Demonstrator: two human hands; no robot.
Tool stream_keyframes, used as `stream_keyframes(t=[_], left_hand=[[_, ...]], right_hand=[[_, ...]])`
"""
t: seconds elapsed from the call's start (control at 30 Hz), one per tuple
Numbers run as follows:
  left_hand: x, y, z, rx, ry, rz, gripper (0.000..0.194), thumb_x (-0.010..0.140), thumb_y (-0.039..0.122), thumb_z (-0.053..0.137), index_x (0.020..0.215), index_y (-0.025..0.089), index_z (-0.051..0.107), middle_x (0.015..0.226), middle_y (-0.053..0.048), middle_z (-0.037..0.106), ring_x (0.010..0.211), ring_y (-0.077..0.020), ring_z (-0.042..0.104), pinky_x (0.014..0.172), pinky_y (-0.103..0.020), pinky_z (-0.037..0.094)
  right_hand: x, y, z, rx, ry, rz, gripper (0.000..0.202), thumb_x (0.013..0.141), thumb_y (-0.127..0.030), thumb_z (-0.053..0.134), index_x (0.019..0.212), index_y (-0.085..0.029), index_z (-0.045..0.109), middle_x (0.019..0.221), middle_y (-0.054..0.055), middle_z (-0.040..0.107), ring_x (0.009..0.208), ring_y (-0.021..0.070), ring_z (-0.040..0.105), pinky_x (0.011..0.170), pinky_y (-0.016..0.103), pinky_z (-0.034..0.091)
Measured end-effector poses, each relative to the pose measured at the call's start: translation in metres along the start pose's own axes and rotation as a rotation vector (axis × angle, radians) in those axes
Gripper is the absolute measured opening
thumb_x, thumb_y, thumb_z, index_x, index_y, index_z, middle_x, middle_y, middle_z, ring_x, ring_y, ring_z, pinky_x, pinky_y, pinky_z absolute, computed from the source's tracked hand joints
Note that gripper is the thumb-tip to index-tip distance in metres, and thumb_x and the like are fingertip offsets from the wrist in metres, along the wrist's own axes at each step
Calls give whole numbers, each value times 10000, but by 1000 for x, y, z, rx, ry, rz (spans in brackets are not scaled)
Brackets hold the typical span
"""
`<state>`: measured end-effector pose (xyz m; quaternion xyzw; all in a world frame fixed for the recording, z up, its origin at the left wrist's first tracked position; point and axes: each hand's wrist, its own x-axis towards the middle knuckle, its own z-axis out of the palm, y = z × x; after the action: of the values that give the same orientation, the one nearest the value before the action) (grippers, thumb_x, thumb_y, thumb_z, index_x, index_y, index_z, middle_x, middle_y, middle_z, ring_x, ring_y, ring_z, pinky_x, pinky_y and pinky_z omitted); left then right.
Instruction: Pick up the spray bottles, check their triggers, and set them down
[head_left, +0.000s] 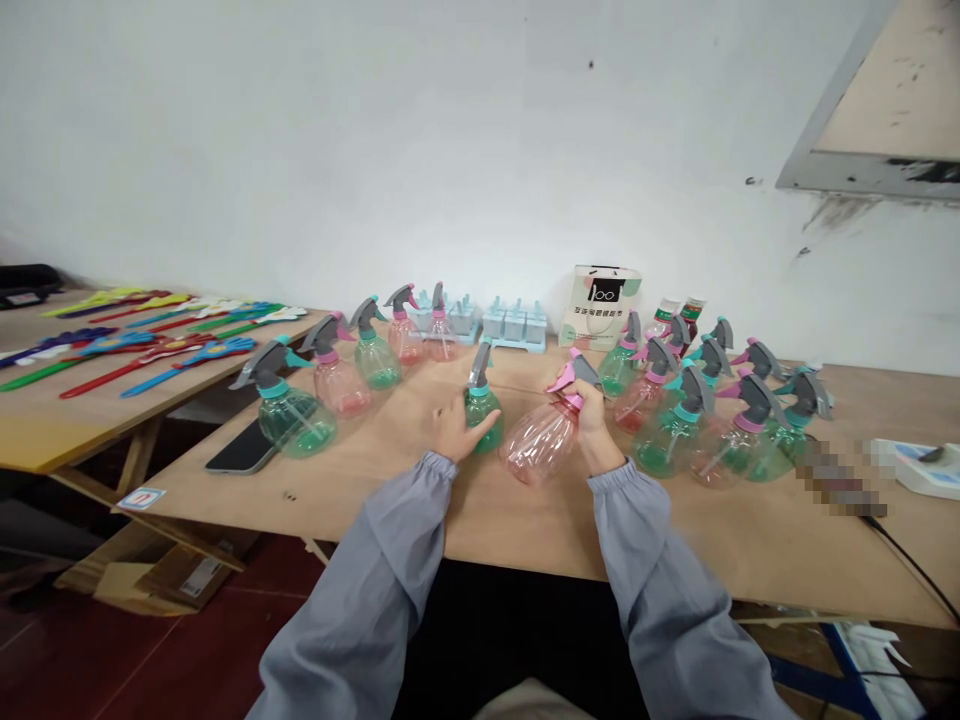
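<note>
My left hand point(452, 428) is around the side of a green spray bottle point(484, 408), its thumb across the front. That bottle stands upright on the table, its grey and teal trigger head pointing up. In my right hand point(590, 412) is a clear pink spray bottle point(538, 445), gripped at the neck just under its pink and grey trigger head point(576, 374). It leans, with its round body toward the middle between my hands. Whether its base touches the table I cannot tell. Part of the right fingers is hidden behind the neck.
Several green and pink spray bottles point(679, 430) crowd the right side; more point(296, 415) run in a row at left. A phone point(244, 448) lies under the leftmost. Behind are light-blue popsicle molds point(514, 325) and a paper bag point(600, 308). Colorful hand-shaped sticks point(157, 350) cover another table.
</note>
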<state>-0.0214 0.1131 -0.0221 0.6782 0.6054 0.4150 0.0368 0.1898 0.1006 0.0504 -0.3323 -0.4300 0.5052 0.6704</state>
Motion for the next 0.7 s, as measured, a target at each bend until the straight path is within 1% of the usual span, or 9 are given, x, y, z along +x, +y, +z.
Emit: stream_keyframes(t=[0.07, 0.13, 0.27, 0.33, 0.37, 0.43, 0.5, 0.57, 0.7], left_hand=[[0, 0, 0, -7, -4, -6, 682, 835, 544, 662, 1364, 148, 490, 1218, -187, 688, 1219, -383, 618, 1050, -514, 414], [0, 0, -1, -15, -12, -9, 677, 835, 544, 659, 1358, 146, 496, 1225, -189, 687, 1223, -387, 615, 1051, -520, 413], [0, 1, -2, -32, -11, -9, 698, 825, 538, 674, 1375, 151, 485, 1263, -189, 676, 1241, -387, 606, 1052, -510, 419], [0, 2, -2, -29, -4, -14, 692, 822, 539, 676, 1364, 150, 496, 1260, -193, 675, 1239, -390, 607, 1053, -512, 418], [0, 2, -2, -27, -4, -17, 683, 823, 542, 672, 1356, 150, 503, 1257, -195, 676, 1240, -391, 606, 1056, -515, 415], [0, 3, -2, -30, -8, -22, 676, 827, 548, 665, 1353, 155, 506, 1257, -194, 674, 1250, -391, 601, 1066, -523, 405], [0, 3, -2, -39, -13, -24, 686, 826, 554, 663, 1363, 160, 501, 1258, -189, 675, 1256, -388, 598, 1072, -525, 399], [0, 3, -3, -47, -17, -25, 695, 821, 559, 668, 1368, 165, 500, 1252, -184, 679, 1253, -386, 600, 1070, -518, 402], [0, 2, -3, -53, -15, -20, 691, 814, 553, 676, 1361, 167, 505, 1241, -178, 685, 1239, -384, 607, 1060, -512, 410]], right_hand=[[3, 1, -3, -26, 2, -60, 114, 557, -301, 562, 626, -215, 594, 669, -8, 639, 622, 137, 580, 555, 246, 470], [4, 2, -4, -112, 54, -130, 140, 585, -333, 572, 659, -220, 611, 708, -5, 646, 681, 149, 604, 586, 251, 475], [4, 2, -7, -386, 145, -314, 240, 682, -364, 593, 860, -226, 677, 832, 12, 690, 780, 171, 624, 661, 281, 494], [4, 2, -8, -484, 177, -398, 270, 727, -384, 604, 921, -210, 675, 847, 21, 688, 752, 165, 598, 673, 296, 492], [5, 3, -9, -528, 203, -425, 271, 745, -405, 609, 911, -199, 667, 819, 21, 675, 725, 161, 580, 669, 300, 485], [5, 4, -11, -620, 266, -449, 281, 775, -455, 610, 837, -184, 645, 719, 8, 627, 668, 155, 539, 651, 302, 461], [7, 6, -13, -721, 314, -456, 316, 794, -493, 611, 799, -178, 640, 667, 1, 602, 643, 155, 527, 643, 301, 439], [8, 7, -15, -825, 352, -443, 358, 801, -522, 618, 852, -172, 671, 703, 17, 635, 668, 174, 562, 665, 308, 437], [12, 10, -22, -1039, 378, -326, 496, 804, -622, 601, 1010, -183, 709, 816, 66, 696, 789, 245, 643, 741, 348, 454]])
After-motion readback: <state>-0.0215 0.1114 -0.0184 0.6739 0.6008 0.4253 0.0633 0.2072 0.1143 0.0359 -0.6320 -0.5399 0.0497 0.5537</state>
